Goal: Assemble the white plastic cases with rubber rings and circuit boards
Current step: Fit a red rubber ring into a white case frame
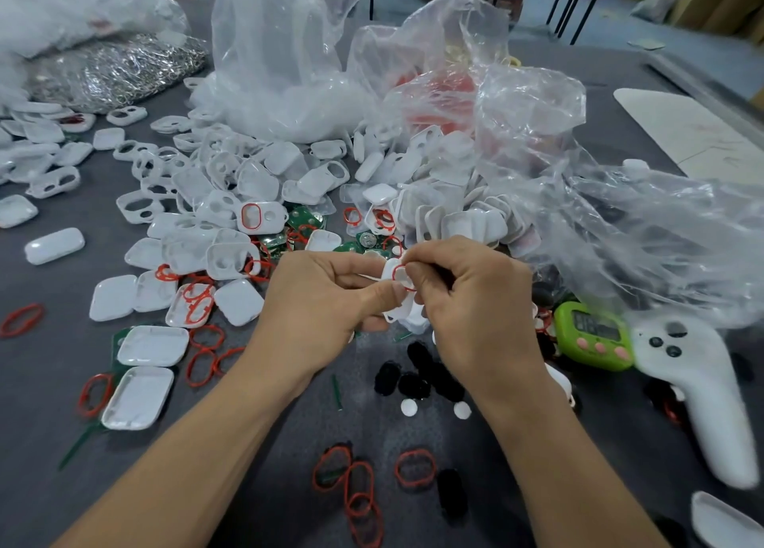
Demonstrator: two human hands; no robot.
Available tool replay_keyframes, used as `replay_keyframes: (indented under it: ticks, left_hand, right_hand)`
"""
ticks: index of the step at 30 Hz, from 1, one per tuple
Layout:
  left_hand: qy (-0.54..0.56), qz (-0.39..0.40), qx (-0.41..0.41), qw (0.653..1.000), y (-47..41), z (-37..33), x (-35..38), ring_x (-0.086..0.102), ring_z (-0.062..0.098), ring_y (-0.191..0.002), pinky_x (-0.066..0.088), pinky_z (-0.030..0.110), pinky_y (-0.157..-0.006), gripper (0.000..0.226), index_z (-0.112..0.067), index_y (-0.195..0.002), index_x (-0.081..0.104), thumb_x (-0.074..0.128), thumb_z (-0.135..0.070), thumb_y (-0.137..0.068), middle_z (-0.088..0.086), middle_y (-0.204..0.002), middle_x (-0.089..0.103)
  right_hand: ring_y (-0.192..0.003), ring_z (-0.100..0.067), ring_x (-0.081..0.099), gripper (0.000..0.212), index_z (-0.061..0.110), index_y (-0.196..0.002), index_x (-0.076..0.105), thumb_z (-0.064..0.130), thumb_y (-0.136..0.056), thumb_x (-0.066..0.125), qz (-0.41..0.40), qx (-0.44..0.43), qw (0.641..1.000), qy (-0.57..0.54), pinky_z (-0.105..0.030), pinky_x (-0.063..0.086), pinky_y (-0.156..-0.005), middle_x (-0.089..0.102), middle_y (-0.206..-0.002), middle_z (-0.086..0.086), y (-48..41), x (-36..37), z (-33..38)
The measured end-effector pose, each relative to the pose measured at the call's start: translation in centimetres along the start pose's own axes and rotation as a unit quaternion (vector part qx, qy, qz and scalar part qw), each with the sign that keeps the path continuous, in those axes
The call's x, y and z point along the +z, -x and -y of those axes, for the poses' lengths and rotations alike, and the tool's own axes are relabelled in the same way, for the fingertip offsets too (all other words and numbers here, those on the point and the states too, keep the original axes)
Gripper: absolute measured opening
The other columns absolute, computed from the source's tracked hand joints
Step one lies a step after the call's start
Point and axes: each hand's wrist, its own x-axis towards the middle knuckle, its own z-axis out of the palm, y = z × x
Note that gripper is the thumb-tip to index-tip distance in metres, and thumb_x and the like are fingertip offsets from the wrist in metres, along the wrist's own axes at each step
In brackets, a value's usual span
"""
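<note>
Bright even overhead light, soft shadows, glare on plastic bags (289, 63), wide-angle bending at blurred edges

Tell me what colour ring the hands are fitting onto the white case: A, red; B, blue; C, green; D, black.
A: the right hand pinches a red rubber ring against the white plastic case that the left hand grips.
</note>
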Motion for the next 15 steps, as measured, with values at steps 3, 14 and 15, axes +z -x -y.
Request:
replay_keyframes:
  ticks: [3, 14, 15]
  left_hand:
    - [0.02, 0.005, -0.005, 1.0, 0.1, 0.0, 0.1, 0.073, 0.012, -0.063, 0.056, 0.02, -0.054, 0.017, -0.003, -0.094, 0.079, 0.083, 0.0, -0.078, 0.011, -0.073, 0.077]
    - [0.047, -0.015, -0.002, 0.999, 0.4, -0.2, -0.1, 0.074, 0.015, -0.065, 0.057, 0.021, -0.054, 0.013, -0.009, -0.089, 0.081, 0.082, -0.001, -0.079, 0.013, -0.078, 0.078]
    - [0.046, -0.012, 0.0, 0.999, 0.4, -0.3, -0.3, 0.074, 0.015, -0.065, 0.057, 0.021, -0.054, 0.013, -0.01, -0.088, 0.081, 0.082, -0.001, -0.079, 0.013, -0.079, 0.078]
  right_hand:
    - [-0.067, -0.017, 0.064, 0.009, 0.013, -0.09, 0.079, 0.005, -0.088, 0.075, -0.003, -0.022, 0.999, 0.027, -0.032, 0.05, -0.068, 0.071, -0.078, 0.001, 0.1, 0.1, 0.1]
    - [-0.07, -0.025, 0.069, 0.011, 0.008, -0.087, 0.079, 0.0, -0.086, 0.072, -0.011, -0.067, 0.994, 0.083, -0.04, 0.058, -0.066, 0.074, -0.08, -0.006, 0.6, 0.4, 1.6]
    - [-0.07, -0.023, 0.07, 0.015, 0.009, -0.09, 0.079, -0.002, -0.083, 0.072, -0.012, -0.08, 0.992, 0.094, -0.037, 0.058, -0.066, 0.075, -0.081, -0.005, 0.7, 0.4, 1.8]
